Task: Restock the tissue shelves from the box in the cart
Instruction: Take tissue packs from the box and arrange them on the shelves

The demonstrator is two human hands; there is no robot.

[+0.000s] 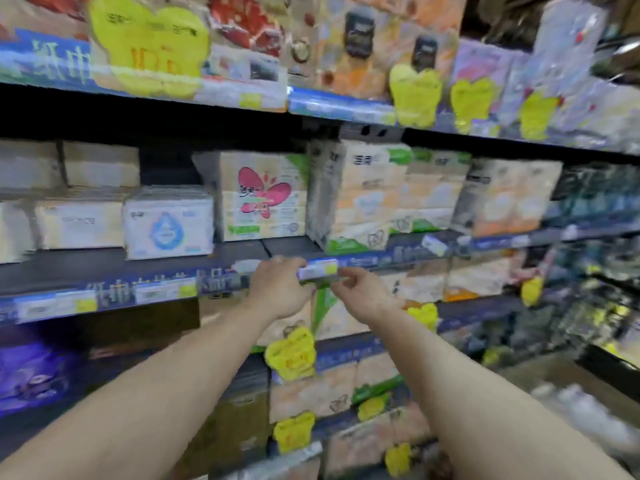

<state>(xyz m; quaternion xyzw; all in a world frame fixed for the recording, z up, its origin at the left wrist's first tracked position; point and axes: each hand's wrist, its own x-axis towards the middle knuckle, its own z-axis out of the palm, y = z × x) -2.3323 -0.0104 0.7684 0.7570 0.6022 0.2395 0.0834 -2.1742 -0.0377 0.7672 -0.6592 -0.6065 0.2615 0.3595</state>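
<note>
Here, from my head camera, both my hands meet at the front edge of the middle shelf [104,271]. My left hand [280,289] and right hand [360,294] pinch a price label [318,270] on the rail from either side. Tissue packs [263,195] stand just behind, further back on that shelf. The picture is blurred.

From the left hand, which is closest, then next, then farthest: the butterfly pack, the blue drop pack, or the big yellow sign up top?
From the left hand at the shelf edge:
1. Butterfly pack, right above it.
2. Blue drop pack, up and to the left.
3. Big yellow sign, on the top shelf, far up left.
</note>
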